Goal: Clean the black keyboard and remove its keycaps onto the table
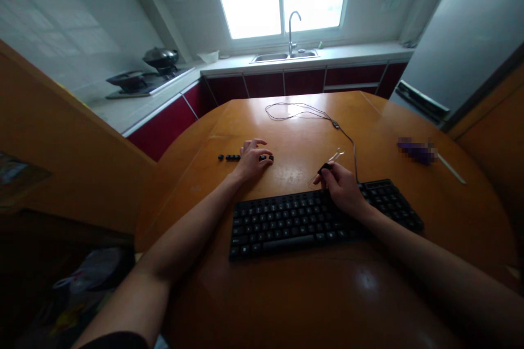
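Note:
A black keyboard (303, 221) lies on the round wooden table (286, 294) in front of me. My right hand (341, 188) hovers over its upper edge, fingers pinched on a clear plastic key puller (333, 159) with a black keycap in it. My left hand (252, 159) rests on the table beyond the keyboard, fingers curled over a row of small black keycaps (232, 157) laid out there. The keyboard's cable (305, 114) loops toward the table's far edge.
A purple object (415, 150) with a pale stick lies at the table's right. Behind the table run a counter with a sink (284, 56) and tap under a window, and a hob with pans (158, 60) at the left. A fridge stands at the right.

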A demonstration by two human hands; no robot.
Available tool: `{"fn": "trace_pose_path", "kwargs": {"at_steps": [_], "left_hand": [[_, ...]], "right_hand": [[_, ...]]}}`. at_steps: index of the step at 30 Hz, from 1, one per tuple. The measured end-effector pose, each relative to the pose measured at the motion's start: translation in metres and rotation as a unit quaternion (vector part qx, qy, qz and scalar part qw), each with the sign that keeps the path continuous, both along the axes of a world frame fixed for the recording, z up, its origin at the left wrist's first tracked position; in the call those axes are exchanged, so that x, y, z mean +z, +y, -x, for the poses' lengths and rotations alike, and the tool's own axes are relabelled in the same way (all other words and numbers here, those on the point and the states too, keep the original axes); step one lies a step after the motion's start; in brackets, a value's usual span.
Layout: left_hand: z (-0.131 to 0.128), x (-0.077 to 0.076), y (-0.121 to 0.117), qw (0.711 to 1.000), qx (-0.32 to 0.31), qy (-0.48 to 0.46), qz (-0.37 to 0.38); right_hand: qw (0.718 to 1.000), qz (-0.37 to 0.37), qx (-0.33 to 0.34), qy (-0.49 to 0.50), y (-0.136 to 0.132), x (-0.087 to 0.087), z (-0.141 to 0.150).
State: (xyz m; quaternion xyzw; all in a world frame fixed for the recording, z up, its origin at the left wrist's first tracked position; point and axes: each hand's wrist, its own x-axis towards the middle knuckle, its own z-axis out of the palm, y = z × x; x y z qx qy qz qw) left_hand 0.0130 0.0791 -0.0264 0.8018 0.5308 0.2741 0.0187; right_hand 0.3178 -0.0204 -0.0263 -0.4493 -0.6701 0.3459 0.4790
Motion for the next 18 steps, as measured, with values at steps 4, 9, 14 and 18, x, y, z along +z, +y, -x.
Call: {"fn": "trace_pose_path", "kwargs": {"at_steps": [4, 9, 14, 18], "left_hand": [[-0.0006, 0.0018, -0.0006, 1.0, 0.004, 0.002, 0.011], [-0.001, 0.0028, -0.0017, 1.0, 0.005, 0.006, 0.011], [-0.0005, 0.0024, -0.0011, 1.0, 0.006, 0.008, 0.01], [-0.0005, 0.0015, -0.0017, 1.0, 0.007, 0.01, 0.003]], "right_hand": [[1.0, -0.006, -0.001, -0.002, -0.0005, 0.0009, -0.0001], [1.0, -0.01, 0.005, 0.008, -0.0013, 0.003, 0.0009], [1.0, -0.009, 0.008, 0.013, -0.0012, 0.0022, 0.001], [1.0, -0.001, 0.004, 0.016, -0.0027, 0.0037, 0.0019]]}}
